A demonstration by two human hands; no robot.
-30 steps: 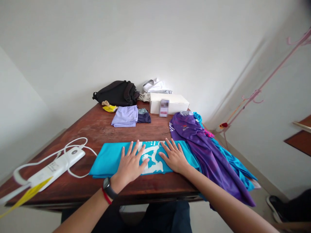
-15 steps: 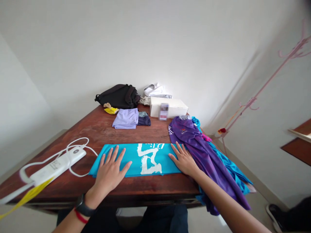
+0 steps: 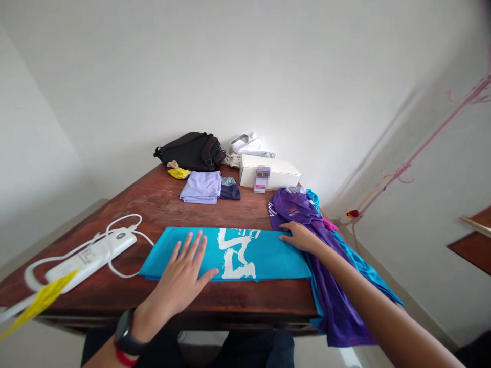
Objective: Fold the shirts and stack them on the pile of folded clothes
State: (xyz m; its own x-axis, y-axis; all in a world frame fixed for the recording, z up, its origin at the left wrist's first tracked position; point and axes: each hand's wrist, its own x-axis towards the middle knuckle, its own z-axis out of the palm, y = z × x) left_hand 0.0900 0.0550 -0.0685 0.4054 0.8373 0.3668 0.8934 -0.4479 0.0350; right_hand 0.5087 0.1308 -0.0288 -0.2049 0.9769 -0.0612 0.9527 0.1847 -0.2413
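- A folded turquoise shirt (image 3: pixel 213 250) is being kept flat along the near side of the bench (image 3: pixel 146 204), between a white power strip (image 3: pixel 92 255) and a purple jersey (image 3: pixel 337 306).
- Half a second ago both palms were being laid flat; now the right grip (image 3: pixel 301 237) is being drawn up towards the far right edge, its fingers bending, with more of the turquoise end being exposed. Whether cloth is being pinched there cannot be told.
- The left grip (image 3: pixel 180 281) is being held spread, palm down, over the left part. By judgement, the shirt is being steadied on that side while the far right edge is being attended to.
- The shirt is being shaped into a long, smooth rectangle of thin fabric, with a rough-edged, brush-like white print (image 3: pixel 232 250) being left uncovered.
- The purple jersey is being left in loose, slightly glossy folds, hanging over the front edge.
- Farther back, a neat, matte lilac cloth (image 3: pixel 201 187) is being kept beside a crumpled navy cloth (image 3: pixel 230 192).
- Behind these, a soft, slumped black backpack (image 3: pixel 187 152) and a crisp-edged white cardboard box (image 3: pixel 282 171) are being supported on reddish-brown, worn-looking wood.
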